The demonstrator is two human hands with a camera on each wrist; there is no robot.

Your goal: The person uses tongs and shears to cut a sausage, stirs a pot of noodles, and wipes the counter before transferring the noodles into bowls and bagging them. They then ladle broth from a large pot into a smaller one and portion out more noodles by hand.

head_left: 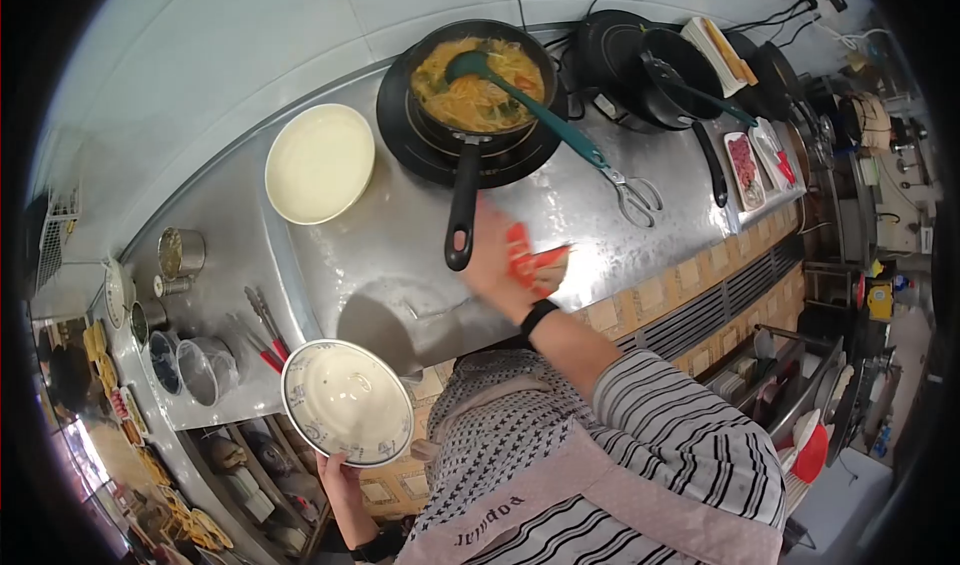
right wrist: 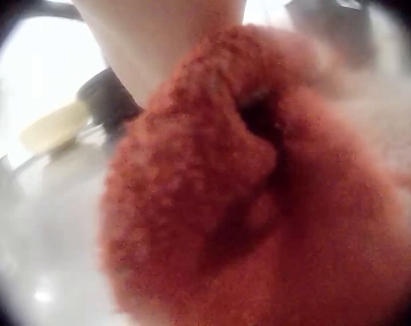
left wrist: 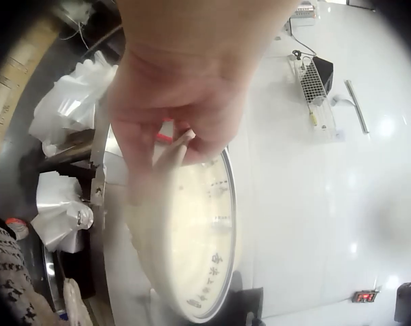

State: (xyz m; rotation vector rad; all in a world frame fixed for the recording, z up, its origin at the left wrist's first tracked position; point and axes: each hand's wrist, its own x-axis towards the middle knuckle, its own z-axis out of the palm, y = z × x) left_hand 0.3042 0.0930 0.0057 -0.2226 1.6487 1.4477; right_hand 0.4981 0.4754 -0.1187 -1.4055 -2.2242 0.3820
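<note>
My left hand (head_left: 340,477) pinches the rim of a cream shallow bowl (head_left: 345,405) with a blue pattern and a dark edge. The bowl hangs at the counter's front edge, its hollow side up in the head view. Thumb and fingers of that hand (left wrist: 182,102) lie on either side of the rim in the left wrist view. A crumpled red cloth (head_left: 532,260) is in my right hand (head_left: 490,255), blurred over the counter just below the pan handle (head_left: 462,210). From the right wrist, the cloth (right wrist: 192,176) fills most of the view and hides the fingers.
A frying pan (head_left: 425,100) of noodles with a green ladle (head_left: 560,130) sits on a black hob. Left of it stands a cream bowl (head_left: 320,165); to the right lie scissors (head_left: 632,197) and a second pan (head_left: 690,90). Tongs (head_left: 262,315) and metal pots (head_left: 182,253) line the left side.
</note>
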